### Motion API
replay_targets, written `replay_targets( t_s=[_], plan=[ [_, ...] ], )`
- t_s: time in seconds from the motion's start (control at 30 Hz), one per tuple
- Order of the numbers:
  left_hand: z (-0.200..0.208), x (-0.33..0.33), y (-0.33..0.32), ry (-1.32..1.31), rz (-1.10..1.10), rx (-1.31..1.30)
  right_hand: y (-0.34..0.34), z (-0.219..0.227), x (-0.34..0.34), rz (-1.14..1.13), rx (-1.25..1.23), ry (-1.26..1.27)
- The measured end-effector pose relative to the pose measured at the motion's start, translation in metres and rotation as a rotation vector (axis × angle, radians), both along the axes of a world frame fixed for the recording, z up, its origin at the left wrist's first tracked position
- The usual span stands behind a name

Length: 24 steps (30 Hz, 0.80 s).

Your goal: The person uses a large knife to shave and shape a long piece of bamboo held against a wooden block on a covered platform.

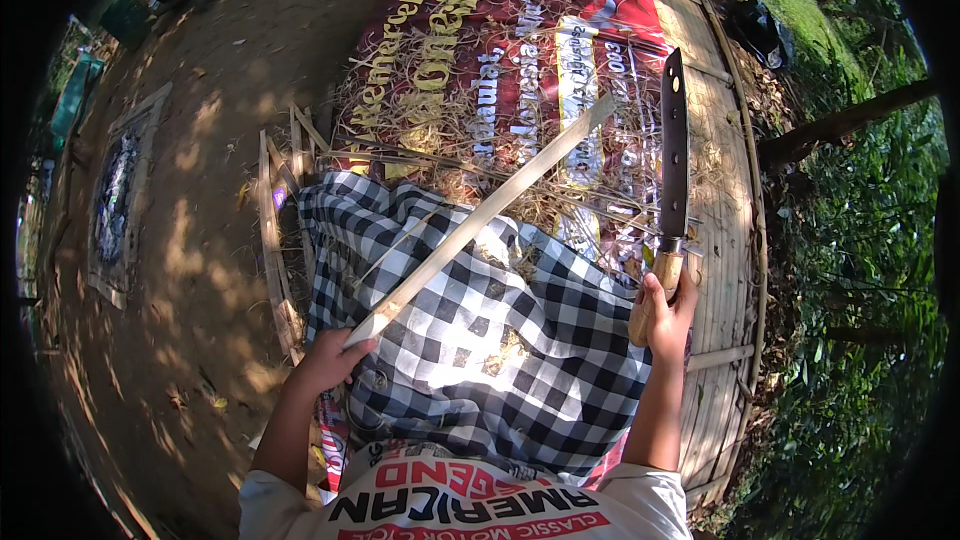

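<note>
Long, pale, flat wooden strip (487, 215) in the left hand (332, 358); broad, dark-bladed knife (675, 145) in the right hand (670, 312).
The left hand pinches the strip's near end; it slants forward and rightward above the black-and-white checked cloth (580, 330), its far end nearer the blade, yet apart. The right fingers wrap the handle.

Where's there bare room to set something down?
Bamboo slats between the knife and edge pole; mostly the dirt between split strips and framed panel. Crowded: banner, littered with shavings; checkered cloth, crossed by the pale strip.
</note>
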<state>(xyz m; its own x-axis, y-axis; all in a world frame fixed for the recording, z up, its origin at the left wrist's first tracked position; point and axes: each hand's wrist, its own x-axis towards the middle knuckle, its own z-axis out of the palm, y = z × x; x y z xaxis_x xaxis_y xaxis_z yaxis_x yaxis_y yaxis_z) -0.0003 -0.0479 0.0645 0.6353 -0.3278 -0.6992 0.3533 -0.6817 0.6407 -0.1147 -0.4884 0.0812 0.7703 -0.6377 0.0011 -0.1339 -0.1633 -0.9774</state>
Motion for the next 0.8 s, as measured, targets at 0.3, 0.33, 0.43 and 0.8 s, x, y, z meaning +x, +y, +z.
replay_targets(
  t_s=[0.3, 0.33, 0.43, 0.8],
  plan=[
    [-0.018, 0.005, 0.016, -0.134, -0.182, -0.068, 0.084, 0.008, 0.014, 0.403, -0.341, 0.083],
    [-0.019, 0.004, 0.016, -0.155, -0.177, -0.078, 0.088, 0.003, 0.017, 0.443, -0.462, 0.062],
    [-0.016, -0.002, 0.010, -0.229, -0.166, -0.072, 0.102, 0.004, 0.023, 0.608, -0.782, 0.153],
    [0.000, -0.015, -0.005, -0.522, -0.185, 0.194, 0.056, -0.025, 0.051, 0.737, -1.152, 0.186]
  ],
)
